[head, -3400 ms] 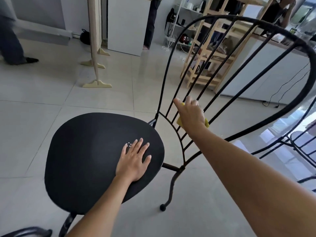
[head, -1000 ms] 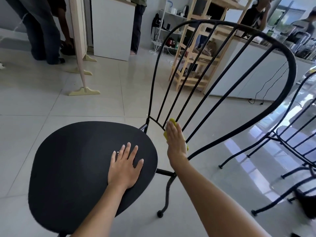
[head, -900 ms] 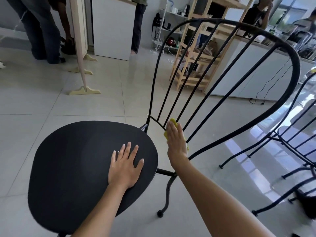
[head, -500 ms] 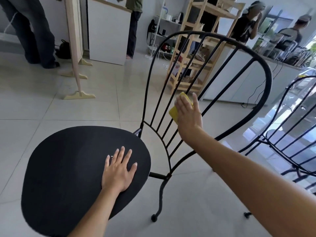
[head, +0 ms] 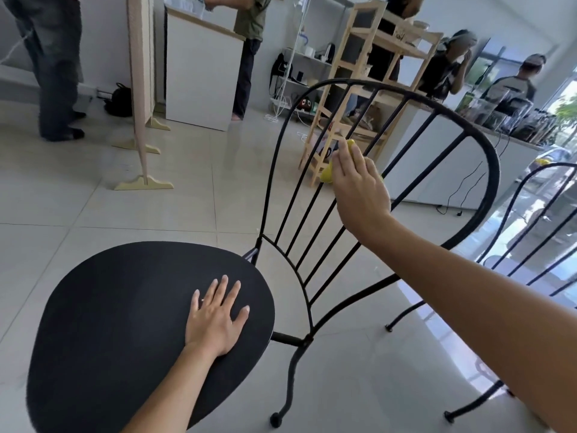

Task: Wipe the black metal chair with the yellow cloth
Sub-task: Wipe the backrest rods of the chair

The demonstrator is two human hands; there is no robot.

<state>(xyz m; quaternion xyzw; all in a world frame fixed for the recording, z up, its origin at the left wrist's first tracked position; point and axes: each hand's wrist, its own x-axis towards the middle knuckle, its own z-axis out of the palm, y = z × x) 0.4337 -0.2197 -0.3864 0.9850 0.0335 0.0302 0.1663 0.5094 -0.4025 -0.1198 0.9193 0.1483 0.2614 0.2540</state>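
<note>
Your right hand (head: 359, 185) presses a small, soft, crumpled yellow cloth (head: 328, 174) against the thin round spindles midway up the back of the black metal chair (head: 487, 170), fingers folded over the cloth and gripping it. Your left hand (head: 215, 320) lies flat and open, holding nothing, on the chair's matte, round black seat (head: 118, 323), steadying it. Judged from this position, the wipe is mid-course: the backrest is under way, while the hooped top rail, the curved legs and the seat itself show no sign either way of having been wiped.
</note>
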